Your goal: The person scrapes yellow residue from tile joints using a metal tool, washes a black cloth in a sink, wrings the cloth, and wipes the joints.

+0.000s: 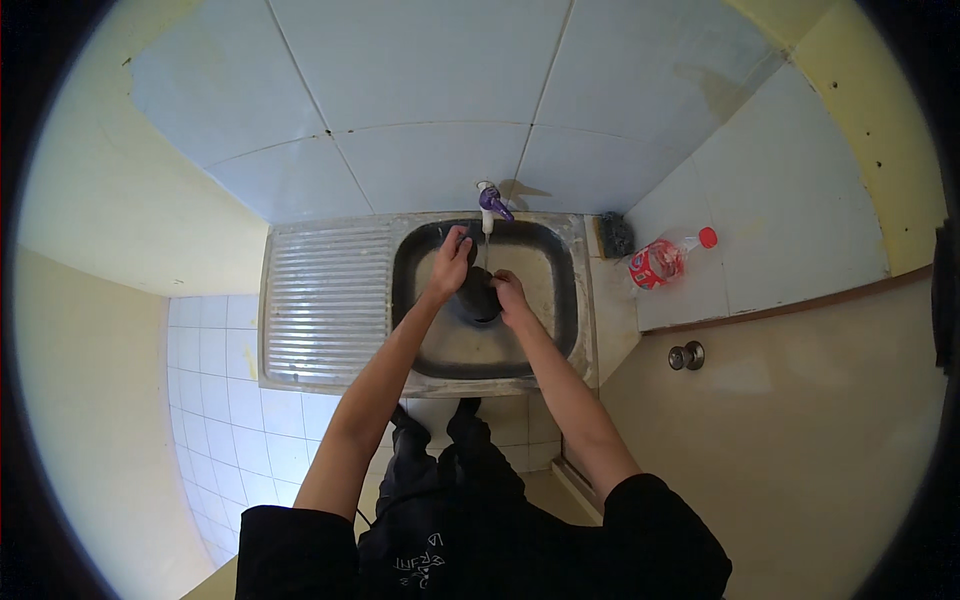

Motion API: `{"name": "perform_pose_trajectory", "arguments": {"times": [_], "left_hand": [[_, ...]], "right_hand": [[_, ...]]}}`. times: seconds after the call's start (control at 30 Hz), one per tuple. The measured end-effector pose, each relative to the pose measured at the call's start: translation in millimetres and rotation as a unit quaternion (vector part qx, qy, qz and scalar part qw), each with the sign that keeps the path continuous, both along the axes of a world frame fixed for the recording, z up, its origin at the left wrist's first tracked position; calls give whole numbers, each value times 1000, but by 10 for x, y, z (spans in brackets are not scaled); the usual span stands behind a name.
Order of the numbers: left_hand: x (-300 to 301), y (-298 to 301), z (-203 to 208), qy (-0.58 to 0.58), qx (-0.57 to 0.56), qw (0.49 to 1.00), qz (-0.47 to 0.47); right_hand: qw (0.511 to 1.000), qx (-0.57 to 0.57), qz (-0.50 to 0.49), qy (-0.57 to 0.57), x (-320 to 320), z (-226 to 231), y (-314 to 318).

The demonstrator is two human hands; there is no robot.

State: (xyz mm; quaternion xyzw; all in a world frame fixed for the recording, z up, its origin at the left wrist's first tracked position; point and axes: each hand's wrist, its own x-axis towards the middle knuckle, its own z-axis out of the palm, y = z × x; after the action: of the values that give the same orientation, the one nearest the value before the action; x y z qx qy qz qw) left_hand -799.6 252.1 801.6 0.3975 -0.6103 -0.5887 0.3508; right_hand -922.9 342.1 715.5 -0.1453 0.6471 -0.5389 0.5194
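Observation:
Over a steel sink basin [555, 290] my two hands meet around a dark round object [478, 297] that looks like a cup or small pot. My right hand [510, 296] grips its right side. My left hand [450, 262] reaches along its left side toward the tap, fingers partly curled, touching the object's upper edge. A white tap with a purple handle [491, 203] hangs just above, and a thin stream of water [487, 250] runs down onto the object.
A ribbed steel draining board [325, 305] lies left of the basin. On the right ledge stand a dark scrubbing pad [616, 236] and a tipped plastic bottle with a red cap [665, 260]. A door with a round knob [687, 355] is at right. Tiled walls surround.

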Motion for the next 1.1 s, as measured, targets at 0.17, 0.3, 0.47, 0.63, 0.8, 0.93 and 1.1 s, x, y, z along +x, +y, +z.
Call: {"name": "perform_pose_trajectory", "arguments": {"times": [0.17, 0.3, 0.47, 0.63, 0.8, 0.93, 1.1], "left_hand": [[348, -6, 391, -119, -53, 991, 32], [375, -59, 471, 92, 14, 996, 8], [421, -54, 722, 105, 160, 982, 7], [488, -103, 774, 137, 239, 961, 3], [580, -154, 690, 204, 280, 938, 11], [642, -179, 620, 200, 314, 927, 40], [664, -367, 61, 208, 367, 905, 57]], "right_hand": [[988, -32, 116, -99, 111, 355, -85], [959, -42, 192, -206, 23, 508, -277], [947, -55, 307, -81, -46, 548, -429], [922, 17, 385, 44, 5, 498, -487], [935, -98, 327, 93, -38, 452, -358], [949, -52, 306, 57, -164, 533, -340], [970, -102, 220, 8, -226, 544, -339]]}}
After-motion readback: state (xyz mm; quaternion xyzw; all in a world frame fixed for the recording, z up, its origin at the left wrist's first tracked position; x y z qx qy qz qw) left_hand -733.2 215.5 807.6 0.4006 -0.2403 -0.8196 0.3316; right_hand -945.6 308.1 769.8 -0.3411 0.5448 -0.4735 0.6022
